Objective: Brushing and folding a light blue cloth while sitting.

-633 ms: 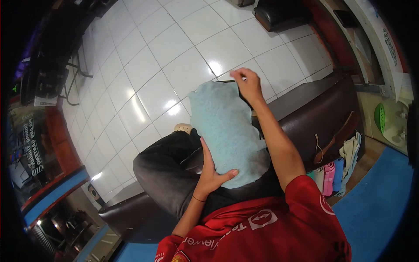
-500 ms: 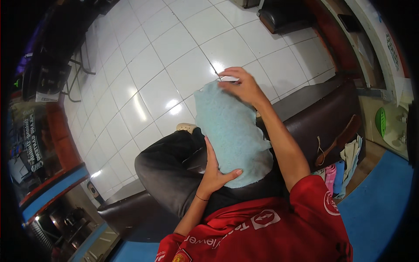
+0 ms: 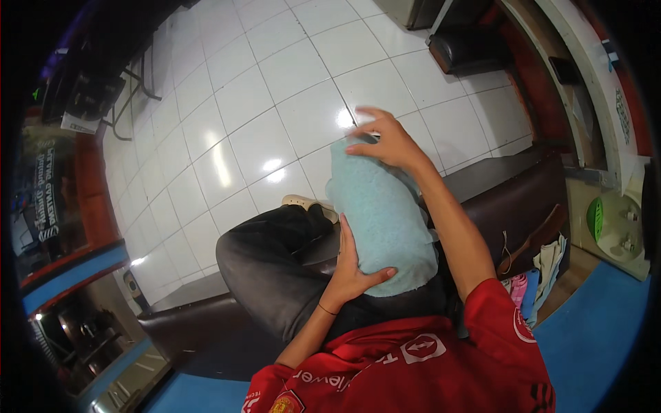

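Observation:
A light blue cloth [image 3: 389,220] lies as a long, bulging bundle over my lap; whatever is inside it is hidden. My left hand [image 3: 352,272] grips its near left side, thumb on top and fingers along the edge. At the far end, my right hand [image 3: 385,141] has its thumb and fingers apart, with the thumb against the cloth's far edge. The fingertips there are slightly blurred, and a small dark patch shows between them.
I sit on a dark brown padded bench [image 3: 206,337] above a white tiled floor [image 3: 255,103]. To the right are a brown wooden long-handled tool [image 3: 540,237], folded cloths [image 3: 547,268] and a basin [image 3: 623,227]. A black padded seat [image 3: 471,51] stands far right.
The far end of the bundle looks narrower, and its folds have shifted. My right hand's fingers have spread wider at that end, while my left hand keeps its grip. The view has shifted slightly.

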Tool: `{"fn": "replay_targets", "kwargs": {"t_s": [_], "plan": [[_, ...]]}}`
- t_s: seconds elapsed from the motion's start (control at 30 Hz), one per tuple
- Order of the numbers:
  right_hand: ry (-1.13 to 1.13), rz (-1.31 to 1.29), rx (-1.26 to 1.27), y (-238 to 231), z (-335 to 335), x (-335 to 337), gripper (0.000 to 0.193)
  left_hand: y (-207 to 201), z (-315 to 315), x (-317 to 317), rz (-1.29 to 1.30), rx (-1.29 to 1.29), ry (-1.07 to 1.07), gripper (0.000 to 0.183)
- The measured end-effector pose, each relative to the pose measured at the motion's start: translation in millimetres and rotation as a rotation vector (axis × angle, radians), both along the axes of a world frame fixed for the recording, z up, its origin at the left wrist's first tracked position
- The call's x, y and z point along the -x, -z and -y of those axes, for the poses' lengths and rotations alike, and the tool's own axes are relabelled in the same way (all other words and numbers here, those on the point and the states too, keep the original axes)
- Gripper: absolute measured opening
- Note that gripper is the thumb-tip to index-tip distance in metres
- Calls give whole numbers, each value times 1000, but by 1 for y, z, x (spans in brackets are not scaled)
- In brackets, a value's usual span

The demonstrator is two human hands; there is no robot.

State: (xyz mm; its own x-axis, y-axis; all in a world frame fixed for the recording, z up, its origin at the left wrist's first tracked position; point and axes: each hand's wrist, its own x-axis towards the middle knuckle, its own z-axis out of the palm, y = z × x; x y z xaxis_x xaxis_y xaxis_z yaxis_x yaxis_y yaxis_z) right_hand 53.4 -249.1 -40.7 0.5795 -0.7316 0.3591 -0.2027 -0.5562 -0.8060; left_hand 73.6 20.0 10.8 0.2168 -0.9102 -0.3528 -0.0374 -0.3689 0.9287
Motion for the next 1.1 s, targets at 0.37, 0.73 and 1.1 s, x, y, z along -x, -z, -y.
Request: {"fn": "replay_targets", "kwargs": {"t_s": [0.37,0.73,1.1], "plan": [[80,-133,-520,17,0,40,39,52,73,-60,-31,-212,-633,55],[89,-405,-984,20,21,82,30,88,102,-135,-617,-398,-637,68],[-225,-196,-24,-211,86,5,24,-119,112,-250,641,324,-247,23]]}}
